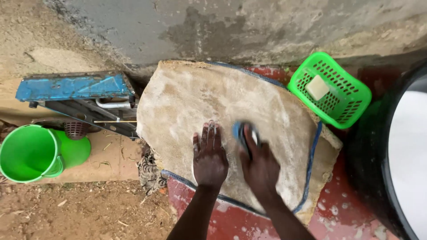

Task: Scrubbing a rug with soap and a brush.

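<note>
The right hand [260, 166] has its fingers curled tight around a blue brush [242, 133], which shows only in part past the fingertips; the brush presses on the sack [222, 102], near its middle. The left hand [209, 158] lies just beside the right, palm down, fingers straight and close together, flat on the sack and holding nothing. Both hands are wet and flecked with suds. The two forearms come up from the bottom edge of the view.

The sack is a coarse, tan woven cloth with a blue trim along its right and lower edges. It is spread over a red slab [338, 213] that is wet and dotted with foam, and its surface is streaked with whitish lather, thickest around the brush.

Past the sack's upper right corner stands a green basket [351, 104] with slotted walls, and a pale bar of soap [317, 87] lies inside it. At the far right a large dark tub [373, 164] cuts into view, its inside pale.

Left of the sack, a worn blue metal frame [73, 86] rests on the ground against the grey wall [200, 26]. Below it a green jug [38, 153] lies on its side on the bare earth, its mouth turned toward the camera, well apart from the hands.
</note>
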